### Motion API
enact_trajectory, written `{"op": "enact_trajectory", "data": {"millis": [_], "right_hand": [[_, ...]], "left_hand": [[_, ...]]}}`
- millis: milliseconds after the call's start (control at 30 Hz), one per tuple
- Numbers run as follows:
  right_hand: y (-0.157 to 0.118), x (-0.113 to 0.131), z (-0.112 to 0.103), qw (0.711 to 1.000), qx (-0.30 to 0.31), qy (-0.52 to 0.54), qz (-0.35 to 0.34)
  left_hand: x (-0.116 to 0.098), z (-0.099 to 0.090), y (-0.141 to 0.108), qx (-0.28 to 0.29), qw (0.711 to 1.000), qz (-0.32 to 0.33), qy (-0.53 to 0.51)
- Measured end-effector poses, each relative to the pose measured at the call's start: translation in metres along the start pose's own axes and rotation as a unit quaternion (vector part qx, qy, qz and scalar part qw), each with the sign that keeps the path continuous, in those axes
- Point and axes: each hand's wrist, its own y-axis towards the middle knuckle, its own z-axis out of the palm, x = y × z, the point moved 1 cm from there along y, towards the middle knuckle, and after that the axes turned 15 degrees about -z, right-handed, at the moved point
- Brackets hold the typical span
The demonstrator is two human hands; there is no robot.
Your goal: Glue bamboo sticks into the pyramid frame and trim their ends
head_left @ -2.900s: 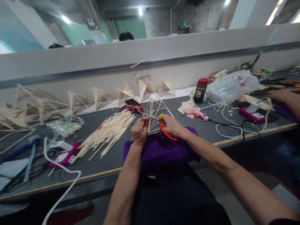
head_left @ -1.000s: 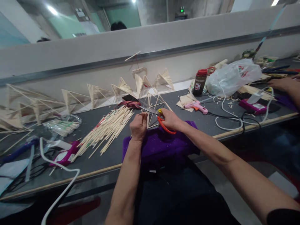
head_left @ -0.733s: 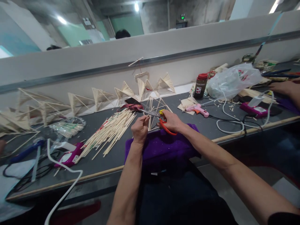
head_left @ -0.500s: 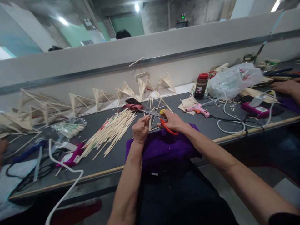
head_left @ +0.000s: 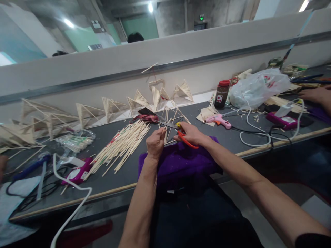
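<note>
My right hand is closed around the scissors, which have red-orange handles with yellow on them. Their metal blades point left, just above my left hand. That hand is closed in a pinch, with a thin pale wooden stick showing at the fingertips beside the blades; most of it is hidden. Behind both hands stands a small open frame of wooden sticks. Underneath lies a purple cloth over the table edge. To the left is a loose pile of wooden sticks.
Fan-shaped stick models line the wall. Right of my hands are a pink glue gun, a dark bottle with red lid, a plastic bag and cables. Purple power sockets sit left; another person's hand is far right.
My right hand and the scissor handles have shifted very slightly right, and the blades look a little closer together. My left hand stays nearly in place.
</note>
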Motion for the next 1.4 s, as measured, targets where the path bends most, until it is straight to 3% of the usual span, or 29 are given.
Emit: {"op": "enact_trajectory", "data": {"millis": [767, 933, 1400], "right_hand": [[0.002, -0.009, 0.012, 0.999, -0.023, -0.022, 0.005], [0.002, -0.006, 0.008, 0.998, -0.036, -0.040, -0.012], [0.000, -0.003, 0.002, 0.999, -0.024, -0.044, -0.007]], "left_hand": [[0.004, 0.006, -0.002, 0.018, 0.999, -0.039, -0.001], [0.003, 0.004, -0.001, -0.028, 0.997, -0.065, -0.038], [0.002, 0.000, -0.001, -0.014, 0.999, -0.036, -0.024]]}}
